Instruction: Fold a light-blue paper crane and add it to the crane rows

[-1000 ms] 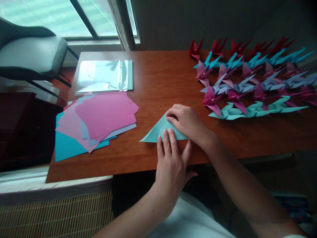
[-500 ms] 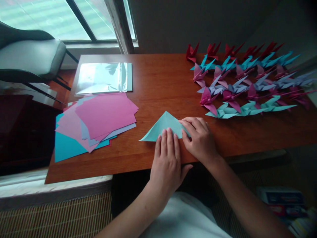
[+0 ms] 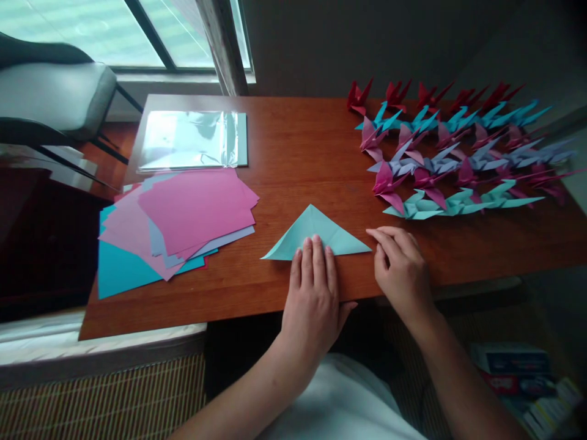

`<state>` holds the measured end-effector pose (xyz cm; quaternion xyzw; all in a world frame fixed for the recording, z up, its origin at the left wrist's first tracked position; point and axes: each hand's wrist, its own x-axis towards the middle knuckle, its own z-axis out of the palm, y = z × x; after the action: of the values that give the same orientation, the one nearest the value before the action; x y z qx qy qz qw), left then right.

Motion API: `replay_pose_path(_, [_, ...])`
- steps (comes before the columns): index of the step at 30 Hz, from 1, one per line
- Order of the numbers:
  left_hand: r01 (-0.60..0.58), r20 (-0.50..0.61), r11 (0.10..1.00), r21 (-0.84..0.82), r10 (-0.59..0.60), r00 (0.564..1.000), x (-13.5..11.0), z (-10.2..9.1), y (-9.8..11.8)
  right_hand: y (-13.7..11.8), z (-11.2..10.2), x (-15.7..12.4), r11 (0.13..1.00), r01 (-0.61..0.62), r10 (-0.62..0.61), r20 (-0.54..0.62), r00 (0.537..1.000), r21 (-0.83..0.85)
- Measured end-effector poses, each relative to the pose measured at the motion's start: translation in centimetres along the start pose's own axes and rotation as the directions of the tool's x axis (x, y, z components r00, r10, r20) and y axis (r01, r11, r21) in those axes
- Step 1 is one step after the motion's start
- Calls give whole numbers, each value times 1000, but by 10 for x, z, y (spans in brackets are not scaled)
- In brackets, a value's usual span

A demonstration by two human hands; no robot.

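Note:
A mint-green sheet of origami paper (image 3: 321, 229), folded into a triangle, lies on the wooden table with its point facing away from me. My left hand (image 3: 312, 293) rests flat on the middle of its near edge, fingers stretched out and thumb apart. Part of that edge is hidden under the fingertips. Just off the triangle's right corner is my right hand (image 3: 401, 263), holding nothing, with the index finger extended, the other fingers loosely bent and a gap by the thumb. The triangle's left corner curls slightly up from the table.
Rows of folded paper cranes (image 3: 440, 165) in red, blue, pink, lilac and mint stand at the right. Loose coloured paper sheets (image 3: 197, 211) overlap on the left, below a clear-wrapped paper pack (image 3: 192, 139). A chair (image 3: 55, 91) stands beyond the table's left end.
My right hand has slid rightward off the paper, uncovering the triangle's right corner. My left hand stays pressed on the near edge.

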<state>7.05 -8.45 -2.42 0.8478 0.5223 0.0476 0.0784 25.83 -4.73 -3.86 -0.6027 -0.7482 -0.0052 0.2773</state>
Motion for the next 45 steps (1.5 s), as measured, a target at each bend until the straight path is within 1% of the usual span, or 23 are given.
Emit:
replay_pose_path(4, [6, -21, 1000, 9, -5, 1000, 0, 3, 0, -19, 4, 6, 992, 96, -91, -56, 994, 79])
replay_pose_path(6, [1, -28, 1000, 20, 0, 1000, -1, 3, 1, -29, 12, 12, 981, 132, -132, -9, 991, 143])
replay_pose_path(9, [1, -22, 999, 35, 0, 1000, 0, 2, 1, -37, 24, 17, 975, 92, -111, 85, 990, 202])
replay_pose_path(12, [-3, -5, 999, 48, 3, 1000, 0, -1, 0, -36, 30, 18, 979, 47, -71, 116, 991, 196])
replay_pose_path(14, [-23, 2, 999, 49, 23, 1000, -1, -3, -4, -35, 31, 17, 980, 49, -74, 121, 990, 194])
replay_pose_path(18, [-84, 4, 996, 32, 84, 996, -5, -6, -17, -34, 30, 16, 979, 60, -85, 124, 989, 194])
replay_pose_path(23, [-94, 26, 995, 20, 94, 995, -18, -8, -35, -34, 28, 17, 981, 46, -73, 140, 987, 191])
replay_pose_path(28, [-56, 1, 997, 50, 56, 998, -34, -11, -55, -35, 27, 17, 978, 45, -75, 142, 987, 204])
replay_pose_path(33, [-62, -47, 990, 123, 68, 997, -49, -16, -74, -34, 27, 17, 977, 47, -75, 133, 988, 206])
replay_pose_path(37, [-34, -61, 985, 172, 45, 997, -60, -19, -86, -34, 28, 17, 977, 45, -75, 139, 988, 208])
replay_pose_path(42, [22, -78, 985, 169, -9, 997, -68, -24, -91, -36, 26, 19, 974, 32, -62, 130, 990, 224])
replay_pose_path(45, [58, -113, 989, 138, -43, 993, -64, -27, -83, -37, 24, 22, 963, 2, -40, 135, 990, 271])
